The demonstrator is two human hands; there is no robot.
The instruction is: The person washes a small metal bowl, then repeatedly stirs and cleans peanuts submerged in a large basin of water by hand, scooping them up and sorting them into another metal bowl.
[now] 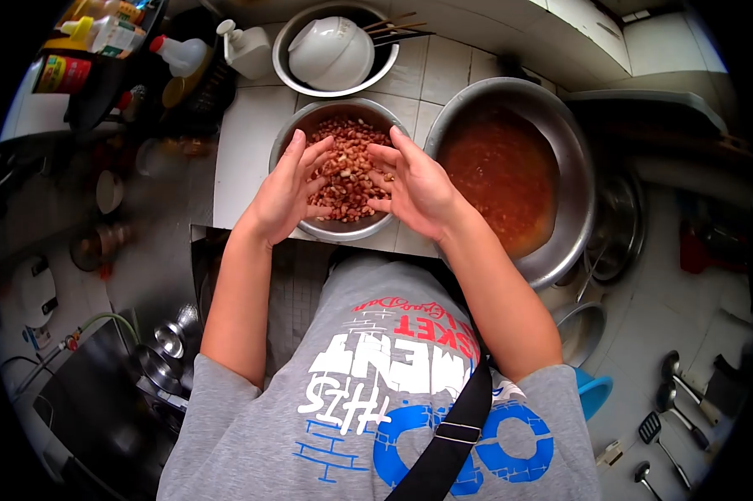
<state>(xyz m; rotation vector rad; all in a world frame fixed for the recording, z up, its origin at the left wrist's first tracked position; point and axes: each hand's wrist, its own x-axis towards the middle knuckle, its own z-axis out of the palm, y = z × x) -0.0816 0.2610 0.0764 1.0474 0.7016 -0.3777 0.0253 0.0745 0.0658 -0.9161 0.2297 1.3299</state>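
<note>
Okay, left hand [281,194] and right hand [423,188] spread and apart over nuts [351,159] in bowl [343,232]; cupping low, well inside it, should limit spills.

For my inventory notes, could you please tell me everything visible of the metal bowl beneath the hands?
The metal bowl is round, silvery and perhaps steel. It sits upright on the white tiled counter, near its front edge, and holds loose reddish-brown kernels, a few paler. The left hand and right hand hover over its sides, hiding parts of its rim; whether they touch it is unclear.
</note>
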